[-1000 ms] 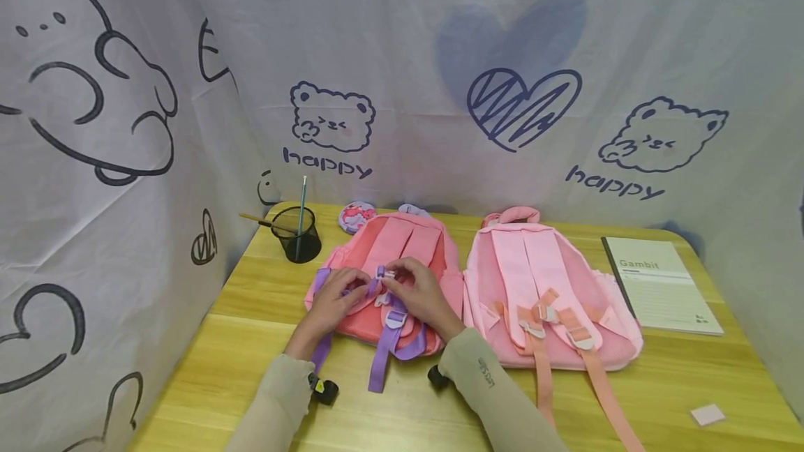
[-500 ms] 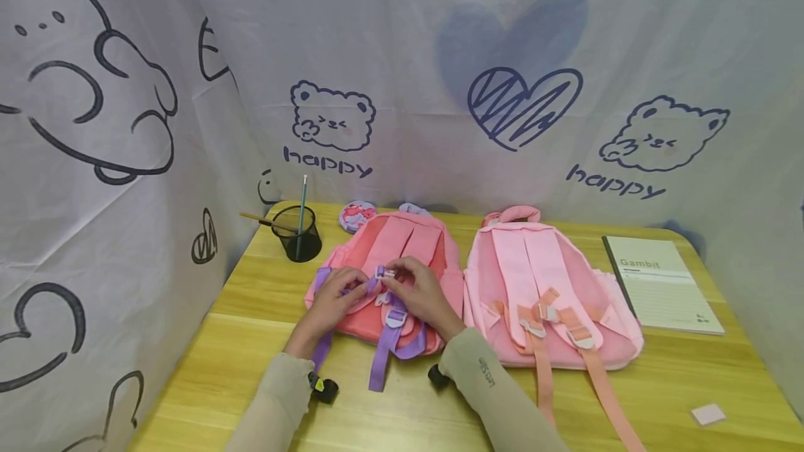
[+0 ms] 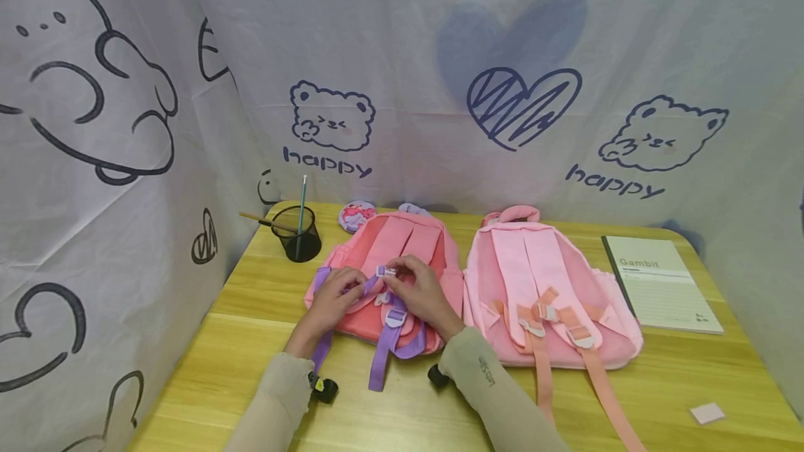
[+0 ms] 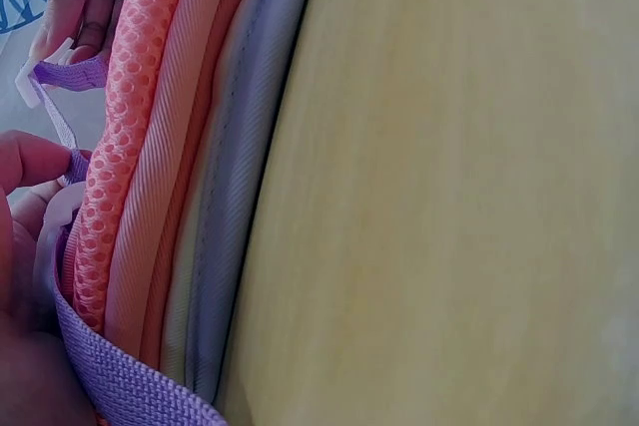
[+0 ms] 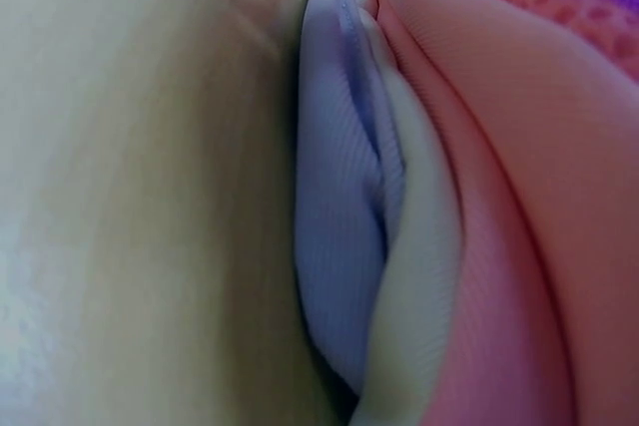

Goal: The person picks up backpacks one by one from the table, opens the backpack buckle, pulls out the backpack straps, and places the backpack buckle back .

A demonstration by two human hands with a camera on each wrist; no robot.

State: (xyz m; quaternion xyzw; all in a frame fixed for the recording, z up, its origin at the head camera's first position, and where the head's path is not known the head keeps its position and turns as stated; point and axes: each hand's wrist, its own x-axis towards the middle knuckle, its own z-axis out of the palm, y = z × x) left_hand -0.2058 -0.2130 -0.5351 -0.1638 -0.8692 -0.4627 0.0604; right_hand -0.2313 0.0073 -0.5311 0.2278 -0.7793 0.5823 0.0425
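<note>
A coral-pink backpack (image 3: 449, 305) with purple straps lies on the table with its strap side up. Above its lower part my left hand (image 3: 329, 302) pinches a purple strap (image 3: 372, 284). At that strap's end is a white buckle (image 3: 384, 271), which my right hand (image 3: 423, 295) holds between thumb and fingers. A second white buckle piece (image 3: 382, 298) hangs just below. In the left wrist view, the purple strap (image 4: 75, 74) runs between both hands beyond the mesh edge (image 4: 120, 137). The right wrist view shows the backpack's side (image 5: 499, 246) without the hand.
A lighter pink backpack (image 3: 553, 270) with orange straps lies against the right side of the first. Behind on the left stand a black mesh pen cup (image 3: 301, 248) and a round purple-pink pouch (image 3: 356, 216). To the right are a notebook (image 3: 668, 291) and a small pale block (image 3: 708, 413).
The buckle has risen slightly in my right fingers. My left fingertips have shifted a little left, and more purple strap shows between the hands.
</note>
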